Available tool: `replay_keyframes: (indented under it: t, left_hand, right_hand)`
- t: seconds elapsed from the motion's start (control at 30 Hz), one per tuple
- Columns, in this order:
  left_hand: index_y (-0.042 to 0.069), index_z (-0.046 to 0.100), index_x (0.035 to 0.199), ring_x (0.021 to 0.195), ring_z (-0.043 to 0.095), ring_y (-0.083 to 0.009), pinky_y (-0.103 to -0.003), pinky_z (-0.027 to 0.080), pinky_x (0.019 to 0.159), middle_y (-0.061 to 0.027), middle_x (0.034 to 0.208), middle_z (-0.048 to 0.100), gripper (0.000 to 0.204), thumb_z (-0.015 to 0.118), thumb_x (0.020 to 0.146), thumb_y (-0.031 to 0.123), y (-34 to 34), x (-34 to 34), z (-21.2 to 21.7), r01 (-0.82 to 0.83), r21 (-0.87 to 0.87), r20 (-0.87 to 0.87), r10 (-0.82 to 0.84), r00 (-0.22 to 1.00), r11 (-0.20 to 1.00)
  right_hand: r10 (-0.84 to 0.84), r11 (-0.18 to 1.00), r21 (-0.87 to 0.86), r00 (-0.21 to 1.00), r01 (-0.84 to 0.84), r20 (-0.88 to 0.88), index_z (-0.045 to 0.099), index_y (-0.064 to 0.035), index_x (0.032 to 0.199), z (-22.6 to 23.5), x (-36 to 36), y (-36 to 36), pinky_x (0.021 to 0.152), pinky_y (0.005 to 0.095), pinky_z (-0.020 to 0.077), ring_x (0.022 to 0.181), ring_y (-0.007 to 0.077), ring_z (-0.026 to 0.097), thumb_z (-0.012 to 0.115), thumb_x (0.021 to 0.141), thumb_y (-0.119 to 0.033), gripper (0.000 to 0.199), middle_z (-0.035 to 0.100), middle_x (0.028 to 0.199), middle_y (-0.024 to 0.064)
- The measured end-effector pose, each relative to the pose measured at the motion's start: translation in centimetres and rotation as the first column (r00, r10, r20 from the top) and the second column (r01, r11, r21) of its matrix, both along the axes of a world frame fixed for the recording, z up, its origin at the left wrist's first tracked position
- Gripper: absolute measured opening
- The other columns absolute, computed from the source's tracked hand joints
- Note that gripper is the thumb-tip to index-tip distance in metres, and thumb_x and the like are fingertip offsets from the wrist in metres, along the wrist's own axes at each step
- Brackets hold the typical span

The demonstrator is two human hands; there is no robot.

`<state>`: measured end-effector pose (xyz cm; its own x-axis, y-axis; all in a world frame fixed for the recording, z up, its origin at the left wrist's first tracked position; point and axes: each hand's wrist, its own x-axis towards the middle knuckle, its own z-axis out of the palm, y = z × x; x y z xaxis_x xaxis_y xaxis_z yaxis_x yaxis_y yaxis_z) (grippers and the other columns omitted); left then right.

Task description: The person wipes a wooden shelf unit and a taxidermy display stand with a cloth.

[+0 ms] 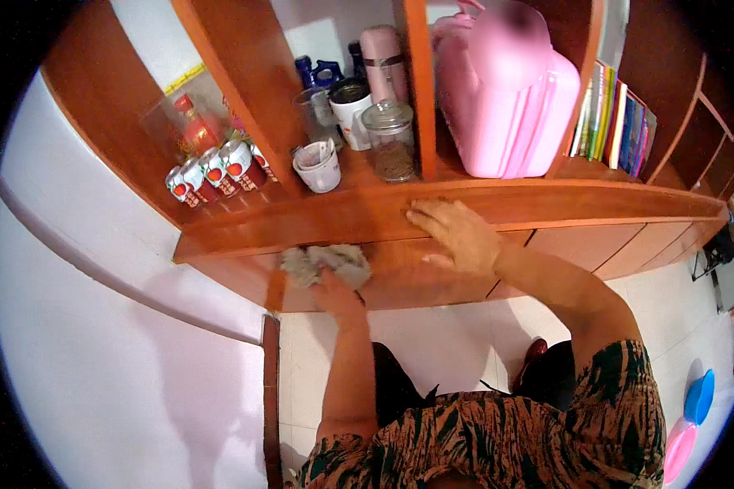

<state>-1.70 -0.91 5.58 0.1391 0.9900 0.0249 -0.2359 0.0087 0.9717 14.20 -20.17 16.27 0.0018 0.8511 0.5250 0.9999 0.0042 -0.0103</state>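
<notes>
On my feed, a brown wooden cabinet (342, 222) spans the view, a pink case (506, 114) on its shelf. The right hand (458, 236) rests at the ledge, fingers extended, holding nothing; a greyish cloth (347, 262) lies against the front below, left hand (336, 292) on it, grip closure I cannot tell.

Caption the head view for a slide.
Left hand on a pale cloth against the wooden cabinet front, right hand on its ledge.
</notes>
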Motion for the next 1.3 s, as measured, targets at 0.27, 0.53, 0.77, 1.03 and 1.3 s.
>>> replay_keyframes:
  t: [0.27, 0.53, 0.77, 1.03, 1.3]
  left_hand:
    - [-0.003, 0.056, 0.119, 0.116, 0.05, -0.0392, -0.047, 0.041, 0.099, -0.022, 0.123, 0.055, 0.044, 0.064, 0.081, 0.02, 6.9, -4.5, 8.1, 0.344, 0.827, -0.558, 0.582, 0.591, 0.444]
    - [0.007, 0.065, 0.101, 0.102, 0.058, -0.0292, -0.045, 0.047, 0.085, -0.0095, 0.103, 0.065, 0.033, 0.067, 0.076, 0.028, -7.7, 6.1, 10.9, 0.694, 0.636, -0.771, 0.301, 0.561, 0.336]
    - [0.011, 0.064, 0.11, 0.119, 0.049, -0.0247, -0.045, 0.041, 0.094, -0.0044, 0.115, 0.061, 0.037, 0.062, 0.082, 0.036, -16.0, 11.0, 12.0, 0.859, 0.485, -0.874, 0.075, 0.48, 0.166]
    - [0.01, 0.067, 0.097, 0.113, 0.055, -0.0252, -0.045, 0.046, 0.09, -0.0053, 0.109, 0.064, 0.029, 0.068, 0.076, 0.03, -5.6, 5.8, 11.2, 0.744, 0.63, -0.777, 0.182, 0.603, 0.221]
    - [0.01, 0.065, 0.103, 0.113, 0.055, -0.0266, -0.046, 0.047, 0.087, -0.007, 0.11, 0.063, 0.032, 0.067, 0.077, 0.028, 7.2, -1.6, 9.8, 0.659, 0.654, -0.751, 0.428, 0.503, 0.372]
  right_hand:
    - [-0.391, 0.919, -0.156, 0.889, 0.363, -0.236, 0.062, -0.007, 0.106, -10.1, -7.0, -18.6, 0.09, 0.045, 0.0399, 0.104, 0.0311, 0.055, 0.069, 0.076, -0.016, 0.032, 0.062, 0.106, 0.0118]
    - [-0.897, 0.424, -0.477, 0.429, 0.77, -0.106, 0.067, -0.0086, 0.096, -16.0, -11.3, -30.5, 0.09, 0.0472, 0.0351, 0.101, 0.0293, 0.057, 0.064, 0.077, -0.026, 0.026, 0.066, 0.096, 0.0096]
    - [-0.881, 0.453, -0.578, 0.441, 0.679, -0.174, 0.068, -0.0079, 0.085, -16.2, -10.5, -30.0, 0.088, 0.0445, 0.0369, 0.087, 0.0287, 0.062, 0.059, 0.08, -0.033, 0.027, 0.068, 0.086, 0.0117]
    - [-0.696, 0.715, -0.294, 0.601, 0.635, -0.394, 0.068, -0.0071, 0.093, -14.7, -9.5, -28.0, 0.083, 0.0446, 0.0432, 0.091, 0.0309, 0.061, 0.064, 0.079, -0.017, 0.018, 0.067, 0.092, 0.0113]
    - [-0.316, 0.947, -0.001, 0.937, 0.32, -0.15, 0.061, -0.0027, 0.104, -2.7, -5.5, -8.5, 0.084, 0.0458, 0.0415, 0.094, 0.0345, 0.052, 0.07, 0.071, -0.009, 0.035, 0.056, 0.096, 0.0139]
